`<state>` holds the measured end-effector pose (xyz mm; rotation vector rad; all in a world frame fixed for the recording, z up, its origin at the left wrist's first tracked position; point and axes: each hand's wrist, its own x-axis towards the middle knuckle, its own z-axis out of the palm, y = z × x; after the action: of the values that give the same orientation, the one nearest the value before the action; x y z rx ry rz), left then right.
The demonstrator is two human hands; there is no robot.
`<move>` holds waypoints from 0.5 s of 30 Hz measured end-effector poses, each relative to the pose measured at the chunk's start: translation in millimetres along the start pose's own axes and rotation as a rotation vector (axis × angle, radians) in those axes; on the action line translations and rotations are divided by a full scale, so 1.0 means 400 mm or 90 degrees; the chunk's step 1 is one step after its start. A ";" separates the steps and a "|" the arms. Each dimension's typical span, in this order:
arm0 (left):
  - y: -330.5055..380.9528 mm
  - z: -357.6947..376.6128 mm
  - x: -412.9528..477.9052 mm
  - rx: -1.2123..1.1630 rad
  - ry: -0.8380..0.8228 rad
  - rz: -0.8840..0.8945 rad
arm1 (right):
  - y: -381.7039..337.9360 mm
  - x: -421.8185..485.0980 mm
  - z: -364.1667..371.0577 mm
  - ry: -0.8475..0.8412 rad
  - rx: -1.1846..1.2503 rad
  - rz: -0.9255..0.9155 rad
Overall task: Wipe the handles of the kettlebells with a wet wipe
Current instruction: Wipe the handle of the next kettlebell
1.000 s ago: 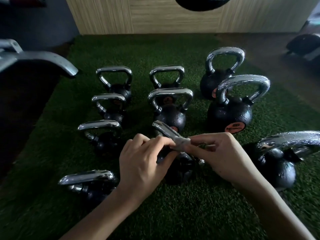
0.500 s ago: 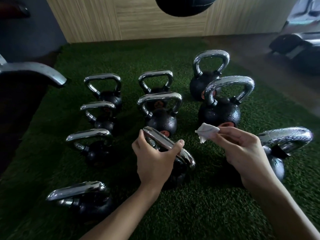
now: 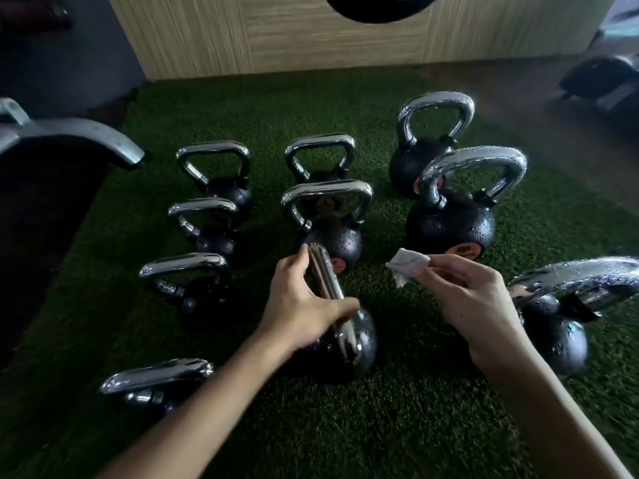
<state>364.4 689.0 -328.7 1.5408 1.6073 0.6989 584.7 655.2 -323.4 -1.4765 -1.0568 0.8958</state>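
Grey metal part [image 3: 79, 134]: it sits at the far left edge, on top of a dark shape.
Green grass mat [image 3: 380, 426]: it covers the floor, and all the weights stand on it.
Left row of kettlebells [image 3: 186, 262]: four small black ones stand one behind the other, each with a shiny handle.
Left hand [image 3: 301, 305]: its fingers and thumb curl round the shiny handle [image 3: 326, 274] of the front middle kettlebell [image 3: 363, 340].
Front middle kettlebell: it is black and sits on the mat between the two arms. Its handle runs away from the person.
Middle row of kettlebells [image 3: 332, 236]: two more stand behind the held one, close together.
Wooden wall [image 3: 311, 39]: it stands at the back, past the mat.
Black round thing [image 3: 380, 6]: it shows at the top edge, in front of the wall, and it is cut off.
Wet wipe [image 3: 408, 266]: it is white and crumpled. It is up in the air, near the right of the held handle and not touching it.
Right hand [image 3: 473, 299]: it pinches the wipe between the thumb and the fingertips.
Right row of kettlebells [image 3: 449, 229]: three bigger ones stand here, with little drops on their shiny handles. The closest one is just beside the right wrist.
Dark floor [image 3: 539, 108]: it lies past the mat at the far right.
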 end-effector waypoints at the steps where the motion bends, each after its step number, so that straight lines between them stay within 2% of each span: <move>1: -0.002 -0.029 0.010 0.046 -0.053 0.019 | 0.012 0.002 0.004 -0.007 0.001 0.004; 4: 0.020 -0.098 0.040 0.221 -0.224 0.075 | 0.053 0.003 0.023 -0.018 0.034 0.028; 6: 0.043 -0.125 0.054 0.306 -0.291 0.104 | 0.076 0.004 0.045 -0.023 0.044 0.042; 10: 0.079 -0.163 0.083 0.389 -0.347 0.112 | 0.121 0.009 0.104 -0.001 0.022 0.043; 15: 0.136 -0.187 0.109 0.485 -0.420 0.203 | 0.145 0.024 0.162 0.031 -0.012 0.028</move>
<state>334.2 747.5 -250.3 2.2841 1.1570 -0.3323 536.0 682.6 -391.0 -1.5349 -1.0026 0.8788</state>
